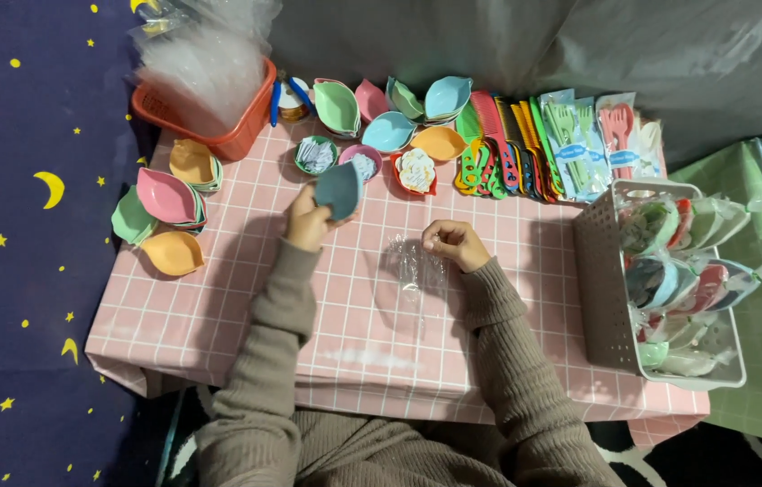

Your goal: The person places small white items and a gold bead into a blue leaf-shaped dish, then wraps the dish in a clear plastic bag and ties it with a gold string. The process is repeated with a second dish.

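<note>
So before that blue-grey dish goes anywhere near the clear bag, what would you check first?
1. Dish held firmly: the left hand grips the blue-grey leaf-shaped dish at its edge. Ok.
2. Bag in hand: the right hand pinches the top of the clear plastic bag. Ok.
3. Bag mouth open: cannot tell, the film is too clear.
4. Dish empty and clean: cannot tell.
5. Bare tablecloth under the bag: pink checked tablecloth. Ok.
6. Room in the white basket: nearly full of bagged dishes. Not ok.
</note>
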